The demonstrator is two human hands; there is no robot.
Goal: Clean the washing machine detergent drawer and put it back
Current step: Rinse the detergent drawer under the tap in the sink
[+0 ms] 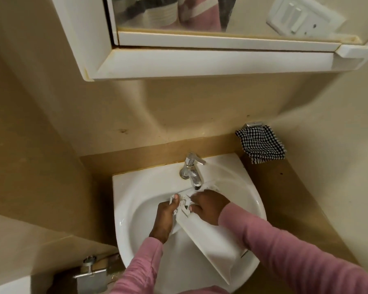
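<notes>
Drawer (208, 236) tilted over the sink (123, 187), far end up under the tap (192, 170). My left hand (165, 215) has a clenched grip on the drawer's left edge, thumb over the top. My right hand (208, 205) is on the ribbed inner end; whether it grips or only rubs, cannot tell. Risks: wet plastic slipping from my left grip and knocking the basin; water running down the slope toward my sleeves (285, 247).

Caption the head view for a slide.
Both hands, left hand and right hand, hold the white detergent drawer under the chrome tap over the sink.
</notes>
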